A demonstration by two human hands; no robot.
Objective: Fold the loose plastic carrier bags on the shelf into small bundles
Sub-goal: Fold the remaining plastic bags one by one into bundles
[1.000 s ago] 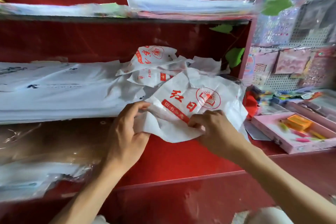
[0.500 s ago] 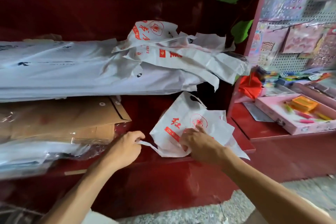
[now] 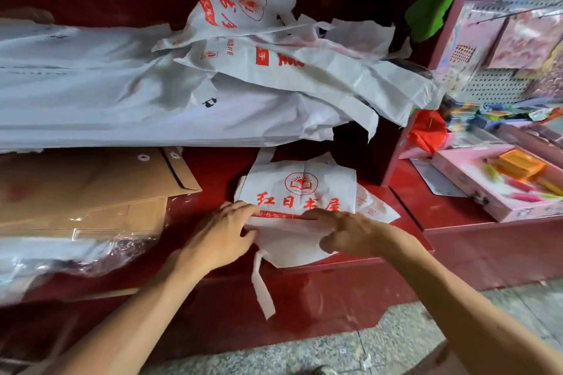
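A white plastic carrier bag [image 3: 304, 186] with red print lies spread flat on the red lower shelf [image 3: 393, 256], its lower part folded toward me. One handle strip [image 3: 261, 286] hangs over the shelf's front edge. My left hand [image 3: 217, 237] rests with straight fingers on the bag's left side. My right hand [image 3: 350, 231] presses flat on the fold at the right. Several more loose white bags [image 3: 274, 49] lie heaped on the shelf above.
A long stack of white sheets [image 3: 91, 94] fills the upper shelf at left. Brown envelopes [image 3: 91, 189] and clear plastic wrapping [image 3: 61, 256] sit at lower left. A pink tray of stationery [image 3: 499, 189] stands on the counter at right, under a pegboard [image 3: 499, 82].
The bag came down from the upper shelf to the lower one and now lies flattened. Both hands went from pinching the crumpled bag to pressing on it with straight fingers.
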